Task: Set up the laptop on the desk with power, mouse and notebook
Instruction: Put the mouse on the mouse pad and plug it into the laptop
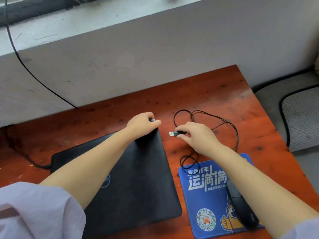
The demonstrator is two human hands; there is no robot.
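A closed black laptop (138, 180) lies flat on the red-brown wooden desk (215, 94). My left hand (142, 123) grips its far right corner. My right hand (196, 135) pinches the mouse's USB plug (173, 134), metal end pointing left toward the laptop, a short gap away. The thin mouse cable (222, 121) loops loosely behind my right hand. The black mouse (240, 206) rests on a blue printed mouse pad (207, 200), partly hidden under my right forearm. A black power cable (40, 165) meets the laptop's left edge. No notebook is in view.
A grey-white wall with a window ledge (103, 28) rises right behind the desk. A black cord (31, 73) hangs down the wall to the desk's back edge. A grey mesh chair cushion (302, 114) sits off the desk's right side.
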